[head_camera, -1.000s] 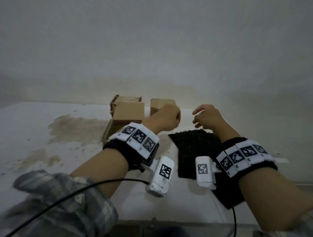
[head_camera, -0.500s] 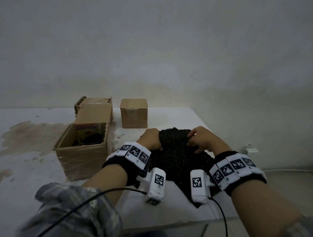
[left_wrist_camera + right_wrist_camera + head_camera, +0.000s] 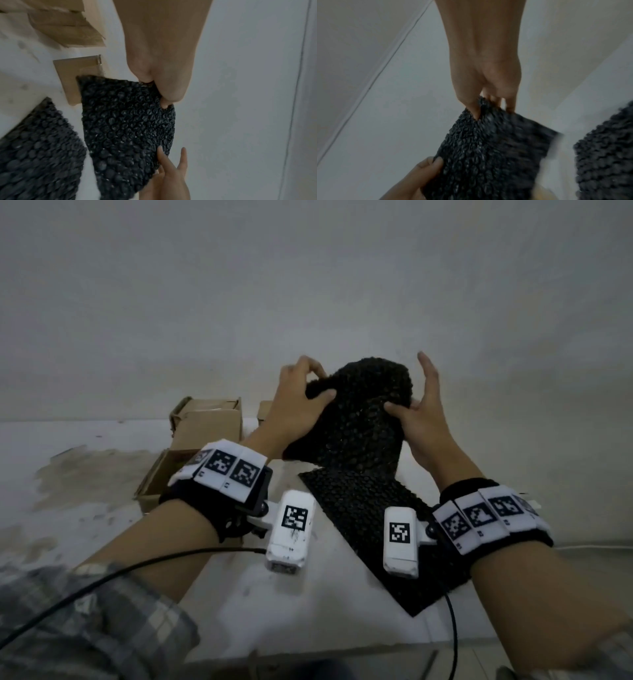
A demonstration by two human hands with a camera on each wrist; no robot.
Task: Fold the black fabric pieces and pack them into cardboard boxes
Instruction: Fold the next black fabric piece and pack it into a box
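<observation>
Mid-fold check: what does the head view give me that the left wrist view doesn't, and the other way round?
Only the head view: the open cardboard box beside the left forearm, the plaid sleeve, both wrist bands, and the second black piece lying flat on the table.
Only the left wrist view: a close look at the left thumb and fingers pinching the fabric's edge.
Both: the left hand and right hand holding the lifted black fabric by opposite edges, with boxes behind.
</observation>
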